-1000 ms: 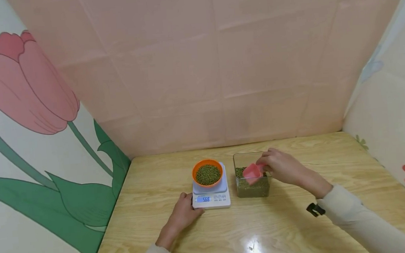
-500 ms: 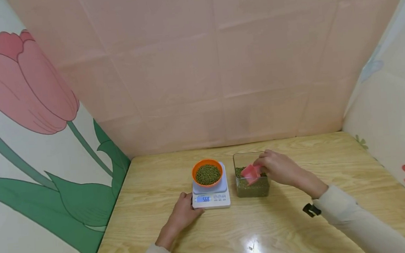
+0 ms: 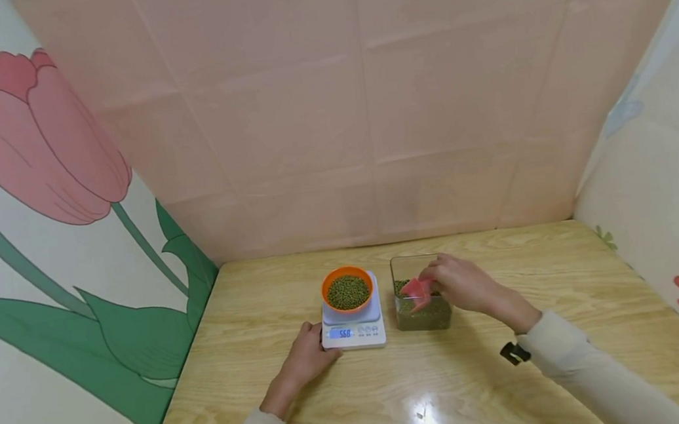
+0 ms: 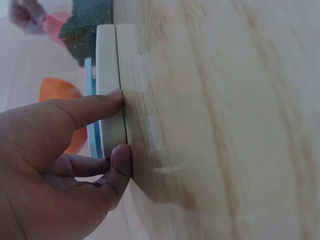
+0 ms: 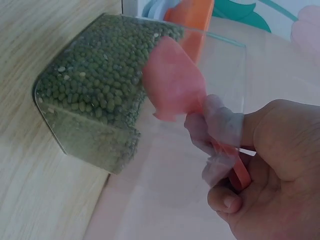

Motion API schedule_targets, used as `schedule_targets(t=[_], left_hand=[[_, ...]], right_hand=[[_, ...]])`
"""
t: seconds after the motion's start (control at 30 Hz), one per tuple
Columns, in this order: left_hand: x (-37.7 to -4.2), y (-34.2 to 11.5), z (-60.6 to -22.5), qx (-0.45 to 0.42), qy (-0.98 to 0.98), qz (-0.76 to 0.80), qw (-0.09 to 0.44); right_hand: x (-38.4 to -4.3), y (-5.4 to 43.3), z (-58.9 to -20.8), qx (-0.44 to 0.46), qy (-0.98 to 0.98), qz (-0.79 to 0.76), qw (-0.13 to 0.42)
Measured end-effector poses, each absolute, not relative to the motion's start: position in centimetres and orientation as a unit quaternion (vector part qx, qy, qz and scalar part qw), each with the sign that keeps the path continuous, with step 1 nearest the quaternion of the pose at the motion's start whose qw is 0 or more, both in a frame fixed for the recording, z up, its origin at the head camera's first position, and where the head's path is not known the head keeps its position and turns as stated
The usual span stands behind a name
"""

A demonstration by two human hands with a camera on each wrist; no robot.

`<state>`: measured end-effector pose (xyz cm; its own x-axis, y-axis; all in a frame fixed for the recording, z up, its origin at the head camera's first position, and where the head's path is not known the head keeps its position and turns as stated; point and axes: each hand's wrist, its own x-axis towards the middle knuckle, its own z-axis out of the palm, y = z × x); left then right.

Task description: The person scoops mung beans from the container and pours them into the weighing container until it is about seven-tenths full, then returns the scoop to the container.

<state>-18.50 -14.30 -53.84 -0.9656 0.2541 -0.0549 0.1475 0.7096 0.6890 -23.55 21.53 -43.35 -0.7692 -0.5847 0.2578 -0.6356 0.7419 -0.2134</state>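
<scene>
My left hand grips the front left corner of a white kitchen scale. In the left wrist view the thumb lies on the scale's edge and the fingers curl at its corner. An orange bowl of green mung beans sits on the scale, whose lit display shows digits like 568. With my right hand I pinch the handle of a pink scoop, tilted inside a clear container part-filled with mung beans. The scoop's inside is turned from the right wrist camera.
Scale and container stand side by side on a wood-grain table, a narrow gap between them. A plain pinkish backdrop rises behind the table's far edge. Flower-printed panels flank it.
My right hand has shifted slightly left, and the scoop has moved left and tipped further over the beans. The left hand, scale and display look the same.
</scene>
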Motion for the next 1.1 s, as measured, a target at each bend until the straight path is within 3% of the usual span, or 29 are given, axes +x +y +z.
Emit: schedule_targets(t=[0.57, 1.1], left_hand=[[-18.54, -14.44, -53.86, 0.109, 0.922, 0.365, 0.072], [-18.61, -14.41, -54.16, 0.108, 0.922, 0.364, 0.072]], right_hand=[[-23.65, 20.96, -43.61, 0.341, -0.925, 0.13, 0.105], [-23.51, 21.32, -43.16, 0.324, -0.929, 0.157, 0.082]])
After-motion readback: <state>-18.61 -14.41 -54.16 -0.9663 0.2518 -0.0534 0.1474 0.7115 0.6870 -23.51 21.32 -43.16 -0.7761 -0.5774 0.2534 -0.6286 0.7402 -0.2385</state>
